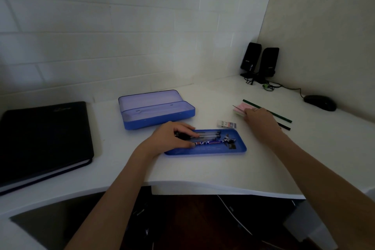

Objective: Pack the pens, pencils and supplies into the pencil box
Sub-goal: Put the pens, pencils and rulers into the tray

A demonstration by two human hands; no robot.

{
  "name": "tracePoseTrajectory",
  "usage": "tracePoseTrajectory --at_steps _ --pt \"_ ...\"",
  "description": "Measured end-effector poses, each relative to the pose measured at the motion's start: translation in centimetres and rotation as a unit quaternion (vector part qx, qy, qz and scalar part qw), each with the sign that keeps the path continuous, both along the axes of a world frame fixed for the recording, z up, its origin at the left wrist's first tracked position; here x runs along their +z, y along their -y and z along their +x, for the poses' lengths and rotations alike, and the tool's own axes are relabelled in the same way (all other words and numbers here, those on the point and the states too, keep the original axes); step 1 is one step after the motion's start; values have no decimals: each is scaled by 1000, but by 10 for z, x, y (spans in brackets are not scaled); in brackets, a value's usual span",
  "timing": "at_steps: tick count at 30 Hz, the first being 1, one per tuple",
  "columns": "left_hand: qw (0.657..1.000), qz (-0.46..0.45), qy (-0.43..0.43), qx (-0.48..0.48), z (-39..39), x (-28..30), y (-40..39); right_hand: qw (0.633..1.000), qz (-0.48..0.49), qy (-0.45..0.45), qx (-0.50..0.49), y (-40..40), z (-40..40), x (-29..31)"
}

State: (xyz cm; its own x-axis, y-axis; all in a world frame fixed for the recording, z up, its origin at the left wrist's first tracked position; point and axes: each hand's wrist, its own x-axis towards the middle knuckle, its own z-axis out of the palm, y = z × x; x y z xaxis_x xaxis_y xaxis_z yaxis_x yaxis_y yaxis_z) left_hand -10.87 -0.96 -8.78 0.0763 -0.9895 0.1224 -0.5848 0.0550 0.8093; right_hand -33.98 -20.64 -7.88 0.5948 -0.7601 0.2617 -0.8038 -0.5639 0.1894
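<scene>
Two hands out | my left hand (174, 138) curls over the pens (207, 137) in the blue tray (207, 151) | my right hand (258, 121) pinches a thin pencil (237, 107) over the pink pad (242, 108) at 2 o'clock | open box (156, 109) at 12 | lead case (226, 124) print unreadable | notebook (43, 138) script illegible

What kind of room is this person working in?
Probably a home study corner: a white desk against the wall holds a pair of computer speakers, a mouse and a black notebook.
</scene>
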Motion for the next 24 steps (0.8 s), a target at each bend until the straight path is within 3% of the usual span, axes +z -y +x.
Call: tracePoseTrajectory --at_steps 3,9,13,19,24 --pt "1000 0 -3 0 0 1 -1 998 -55 -40 -11 -2 5 1" --pt "1000 -2 -5 -2 -1 1 0 992 -123 1 40 -16 19 21" --pt "1000 -1 -5 1 -1 1 -1 991 -77 -17 110 -31 48 20" --pt "1000 0 -12 7 -1 2 -1 998 6 -39 41 -20 85 5" --pt "1000 -2 -12 6 -1 2 -1 991 54 -97 69 -4 84 1"
